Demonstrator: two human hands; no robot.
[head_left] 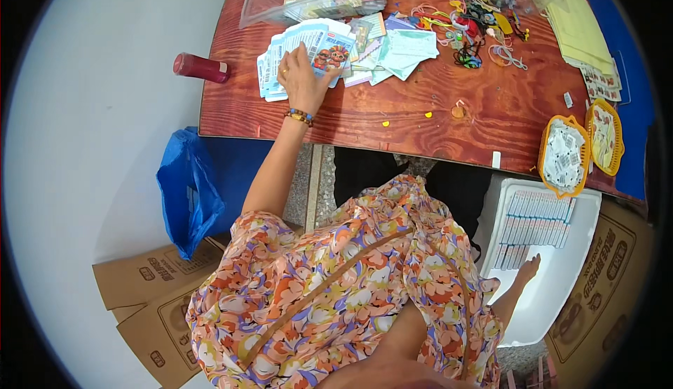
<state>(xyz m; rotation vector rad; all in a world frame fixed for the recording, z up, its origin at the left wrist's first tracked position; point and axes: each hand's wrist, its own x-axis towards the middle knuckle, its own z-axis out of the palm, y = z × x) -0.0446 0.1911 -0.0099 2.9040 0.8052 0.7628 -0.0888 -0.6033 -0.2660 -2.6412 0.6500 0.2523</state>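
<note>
The left hand touches flat, fanned rectangular cards.

Small packing workshop, it seems
Trinkets heaped on a wooden table; blue printed cards; white tub of packs; cardboard cartons

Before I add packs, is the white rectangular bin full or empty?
Partly full: the bin holds rows of slim bluish packs, leaving bare space.

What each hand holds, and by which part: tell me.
The left hand lies on the fanned blue packets; whether it grips them cannot be told. The right hand, over the white bin, holds nothing visible.
</note>
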